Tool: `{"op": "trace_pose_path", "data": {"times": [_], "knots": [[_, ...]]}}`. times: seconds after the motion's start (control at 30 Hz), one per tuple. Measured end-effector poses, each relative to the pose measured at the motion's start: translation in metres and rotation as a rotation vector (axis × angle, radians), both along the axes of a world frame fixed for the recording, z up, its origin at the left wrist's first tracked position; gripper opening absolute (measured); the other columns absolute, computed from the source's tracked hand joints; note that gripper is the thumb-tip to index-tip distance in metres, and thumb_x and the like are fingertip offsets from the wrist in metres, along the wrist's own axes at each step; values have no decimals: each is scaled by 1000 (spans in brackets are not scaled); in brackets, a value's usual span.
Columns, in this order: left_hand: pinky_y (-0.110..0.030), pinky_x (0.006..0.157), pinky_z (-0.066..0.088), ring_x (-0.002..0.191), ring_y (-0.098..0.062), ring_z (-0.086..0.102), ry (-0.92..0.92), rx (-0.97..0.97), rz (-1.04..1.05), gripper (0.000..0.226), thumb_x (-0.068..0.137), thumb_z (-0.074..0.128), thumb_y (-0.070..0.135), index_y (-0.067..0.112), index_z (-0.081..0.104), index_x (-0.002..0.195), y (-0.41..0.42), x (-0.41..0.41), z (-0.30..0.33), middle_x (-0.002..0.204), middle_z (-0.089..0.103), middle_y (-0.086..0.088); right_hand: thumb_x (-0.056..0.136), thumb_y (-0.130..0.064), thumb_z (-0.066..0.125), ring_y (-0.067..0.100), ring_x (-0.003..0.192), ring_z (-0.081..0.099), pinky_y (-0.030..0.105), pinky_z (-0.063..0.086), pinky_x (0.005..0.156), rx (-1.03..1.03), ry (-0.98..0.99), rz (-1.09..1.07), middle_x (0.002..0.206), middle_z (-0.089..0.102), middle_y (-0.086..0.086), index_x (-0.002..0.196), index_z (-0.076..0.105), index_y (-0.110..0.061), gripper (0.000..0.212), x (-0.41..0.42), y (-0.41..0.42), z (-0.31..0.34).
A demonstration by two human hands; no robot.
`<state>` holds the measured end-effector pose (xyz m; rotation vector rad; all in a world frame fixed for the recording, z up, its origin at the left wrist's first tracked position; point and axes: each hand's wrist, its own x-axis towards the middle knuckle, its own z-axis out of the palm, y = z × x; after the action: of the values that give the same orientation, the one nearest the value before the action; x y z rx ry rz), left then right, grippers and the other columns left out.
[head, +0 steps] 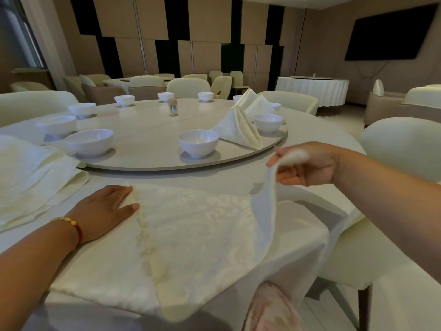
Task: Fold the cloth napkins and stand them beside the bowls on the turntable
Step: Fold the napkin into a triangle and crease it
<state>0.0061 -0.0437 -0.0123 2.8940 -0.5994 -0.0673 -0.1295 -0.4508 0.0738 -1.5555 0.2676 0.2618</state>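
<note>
A turntable (148,161) sits in the middle of the bench (310,130), with bowls (198,142) around its rim and a small jar (173,107) near its centre. Three folded napkins (238,130) stand at its right side between bowls. A napkin stack (31,177) lies left of the spread napkin (191,235) at the near edge.

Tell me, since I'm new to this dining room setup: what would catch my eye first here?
Nearest the camera, a cream napkin lies on the table edge; the left hand presses its left side flat while the right hand pinches a corner and lifts it. Behind them, a round turntable carries a ring of white bowls, with folded napkins standing at its right side.
</note>
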Motion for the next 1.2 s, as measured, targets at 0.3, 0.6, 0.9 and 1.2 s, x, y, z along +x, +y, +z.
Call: {"op": "trace_pose_path", "data": {"times": [0.3,0.6,0.9,1.2], "knots": [[-32,114,22,140,-16,26,-11,7,-6,66,94,33,60,29,22,150,0,-1,1,155,23,5,92,-3,51,20,69,70,24,58,58,-162,-87,168,90,71,17,93,65,2,16,74,125,-13],[-29,115,18,141,-14,24,-26,-78,-27,49,101,31,39,28,28,149,5,4,-6,154,27,7,84,-20,70,25,53,43,34,43,60,-734,-79,138,65,53,13,67,53,-13,25,133,213,-48],[-30,116,18,140,-15,24,-10,-105,-31,51,99,34,31,28,28,149,7,7,-9,154,27,8,88,-22,65,19,41,38,25,37,57,-812,31,152,53,50,4,71,52,-14,23,149,237,-52],[-29,116,18,140,-14,25,23,-110,-23,51,98,34,29,29,28,149,5,2,-4,154,27,8,87,-19,62,23,52,47,26,41,57,-900,-1,160,65,60,8,75,58,-12,14,148,242,-55]]}}
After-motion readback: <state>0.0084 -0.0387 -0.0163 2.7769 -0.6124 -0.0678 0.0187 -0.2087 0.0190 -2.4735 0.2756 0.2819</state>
